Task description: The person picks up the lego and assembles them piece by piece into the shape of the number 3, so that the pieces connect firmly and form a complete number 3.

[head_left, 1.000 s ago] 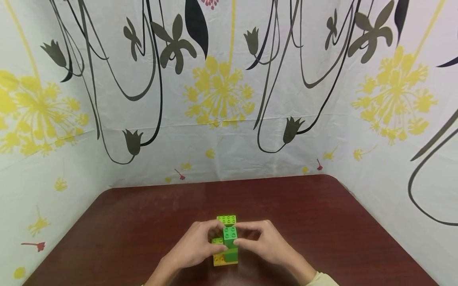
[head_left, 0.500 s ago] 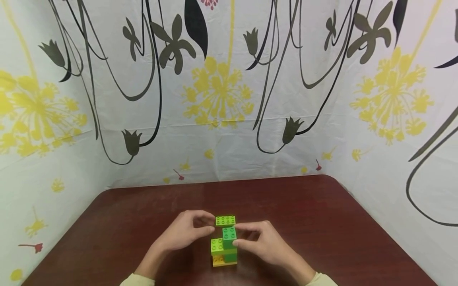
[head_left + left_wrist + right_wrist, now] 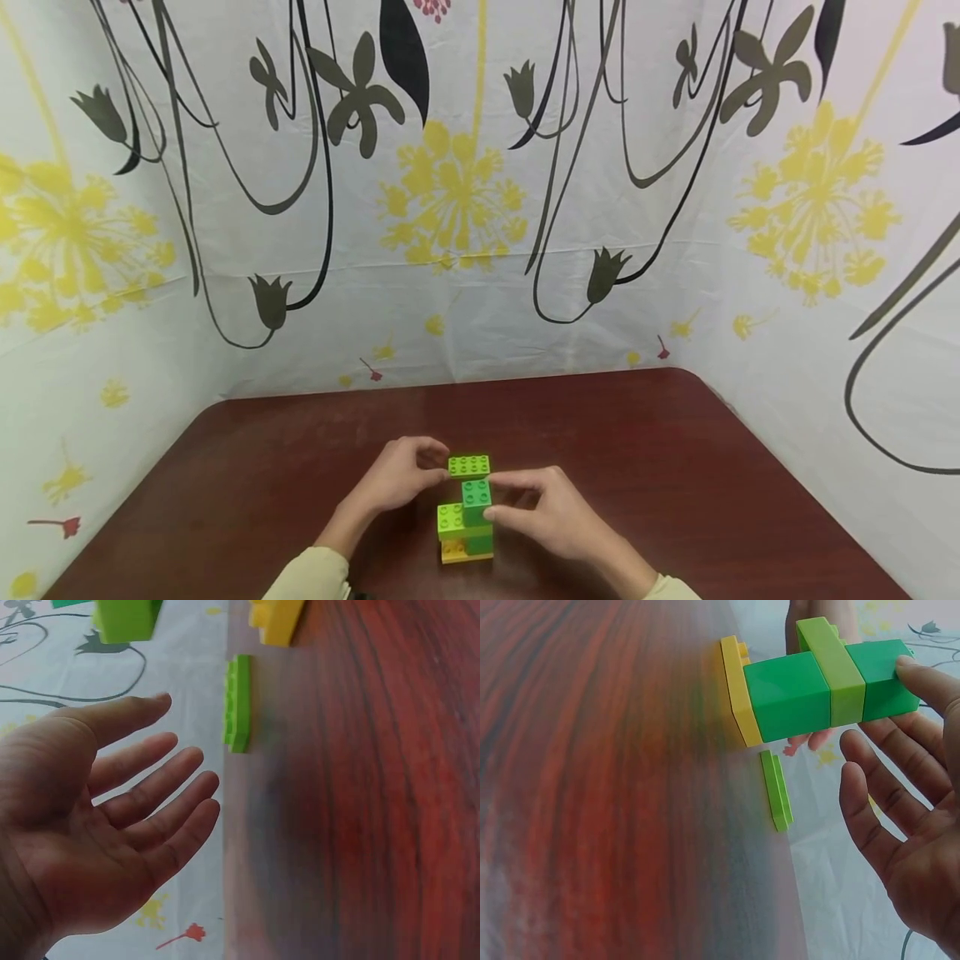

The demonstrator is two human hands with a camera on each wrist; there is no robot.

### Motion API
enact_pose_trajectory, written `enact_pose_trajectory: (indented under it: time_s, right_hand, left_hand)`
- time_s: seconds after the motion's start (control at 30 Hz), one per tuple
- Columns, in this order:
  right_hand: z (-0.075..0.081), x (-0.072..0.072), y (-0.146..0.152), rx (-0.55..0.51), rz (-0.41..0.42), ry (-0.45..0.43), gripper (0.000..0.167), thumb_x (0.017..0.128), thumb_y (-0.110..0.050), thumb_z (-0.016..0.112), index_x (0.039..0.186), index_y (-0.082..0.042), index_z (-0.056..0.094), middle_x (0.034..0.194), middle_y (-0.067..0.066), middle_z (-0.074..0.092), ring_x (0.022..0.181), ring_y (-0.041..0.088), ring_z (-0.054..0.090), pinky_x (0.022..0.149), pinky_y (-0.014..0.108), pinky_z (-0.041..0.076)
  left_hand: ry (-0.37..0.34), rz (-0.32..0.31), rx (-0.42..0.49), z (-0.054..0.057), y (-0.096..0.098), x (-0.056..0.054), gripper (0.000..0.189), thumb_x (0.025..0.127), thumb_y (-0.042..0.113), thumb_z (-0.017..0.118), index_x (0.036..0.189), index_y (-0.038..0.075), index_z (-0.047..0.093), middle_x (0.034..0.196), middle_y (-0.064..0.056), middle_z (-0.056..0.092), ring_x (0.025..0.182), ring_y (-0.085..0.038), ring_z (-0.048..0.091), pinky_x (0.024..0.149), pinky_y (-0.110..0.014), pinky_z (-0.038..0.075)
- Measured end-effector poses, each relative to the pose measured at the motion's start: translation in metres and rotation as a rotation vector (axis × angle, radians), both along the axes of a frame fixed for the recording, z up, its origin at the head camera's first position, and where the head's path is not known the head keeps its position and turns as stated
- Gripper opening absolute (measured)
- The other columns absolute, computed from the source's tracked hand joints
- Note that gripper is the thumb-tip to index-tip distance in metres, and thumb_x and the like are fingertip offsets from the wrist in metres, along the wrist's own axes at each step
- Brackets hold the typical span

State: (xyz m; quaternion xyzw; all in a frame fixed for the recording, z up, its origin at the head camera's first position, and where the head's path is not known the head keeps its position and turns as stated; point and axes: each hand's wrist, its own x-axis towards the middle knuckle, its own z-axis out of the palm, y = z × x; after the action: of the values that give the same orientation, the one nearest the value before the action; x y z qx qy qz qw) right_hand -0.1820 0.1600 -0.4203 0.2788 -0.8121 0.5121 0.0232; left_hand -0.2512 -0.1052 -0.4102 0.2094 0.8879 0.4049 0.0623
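A stack of toy building bricks stands on the table: a yellow base plate (image 3: 739, 690), a green brick (image 3: 789, 697), a lime brick (image 3: 451, 522) jutting left, and a second green brick (image 3: 477, 500) on top. My right hand (image 3: 551, 517) grips that top brick from the right, its thumb on the near side and index finger at the far side. Behind the stack lies a flat lime brick (image 3: 468, 467) with studs up. Beside its left end hovers my left hand (image 3: 112, 817), fingers loosely spread and holding nothing; the left wrist view shows a gap between them.
The dark red-brown wooden table (image 3: 637, 442) has rounded far corners. White cloth (image 3: 480, 333) printed with flowers surrounds it at the back and both sides.
My left hand has let go of the stack's left side and moved left and away, to beside the flat lime brick. My right hand stays on the top green brick.
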Motion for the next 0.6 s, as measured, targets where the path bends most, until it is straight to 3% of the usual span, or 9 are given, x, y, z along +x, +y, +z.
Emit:
enact_pose_trajectory:
  time_s: [0.3, 0.6]
  right_hand:
    - [-0.001, 0.000, -0.001, 0.015, -0.009, -0.003, 0.039, 0.095, -0.029, 0.081, 0.126, -0.006, 0.077, 0.102, 0.004, 0.081, 0.081, 0.003, 0.069, 0.072, 0.027, 0.059]
    - [-0.001, 0.000, 0.001, 0.028, -0.006, -0.009, 0.040, 0.096, -0.030, 0.080, 0.127, -0.006, 0.076, 0.103, 0.004, 0.080, 0.082, 0.003, 0.069, 0.073, 0.027, 0.059]
  left_hand:
    - [0.030, 0.041, -0.040, -0.013, 0.007, -0.008, 0.034, 0.093, 0.014, 0.080, 0.125, 0.002, 0.072, 0.115, -0.010, 0.075, 0.105, -0.026, 0.071, 0.089, -0.048, 0.059]
    - [0.078, 0.042, -0.066, -0.017, 0.009, -0.012, 0.035, 0.091, 0.012, 0.082, 0.123, 0.001, 0.073, 0.110, -0.008, 0.075, 0.101, -0.025, 0.071, 0.087, -0.049, 0.059]
